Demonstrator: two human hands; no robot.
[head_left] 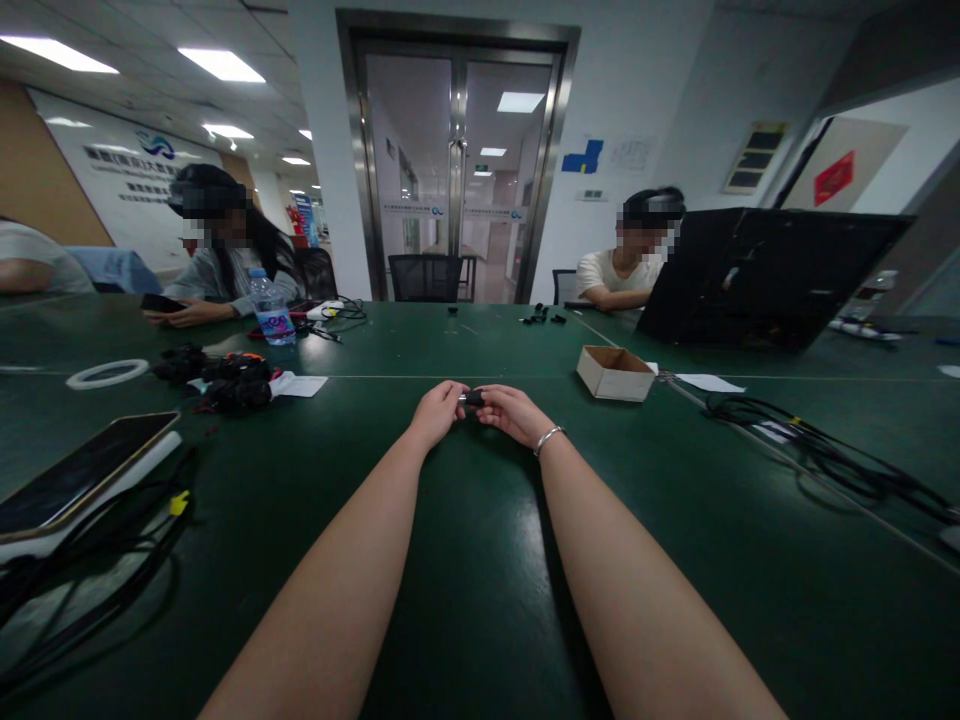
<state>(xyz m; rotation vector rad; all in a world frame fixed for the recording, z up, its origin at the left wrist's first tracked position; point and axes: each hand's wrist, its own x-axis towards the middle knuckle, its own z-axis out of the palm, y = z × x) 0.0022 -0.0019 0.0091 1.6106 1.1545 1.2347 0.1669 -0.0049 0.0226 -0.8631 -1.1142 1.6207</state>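
Both of my hands meet over the middle of the green table. Between them is a small black cylindrical piece with a silver end [473,398], too small to name its kind. My left hand [438,414] pinches it at the silver end. Fingers of my right hand [513,412], which has a silver bangle [549,440] at the wrist, close on the black end. Fingertips hide part of the piece. Ahead and to the right of my hands stands an open cardboard box [616,384].
Left are a phone [90,470], black cables [97,570], a tape roll [108,374], bundled black straps [225,380] and a water bottle [271,308]. Right are coiled cables [832,445] and a large black panel [772,275]. Small black parts [540,315] lie ahead. People sit opposite.
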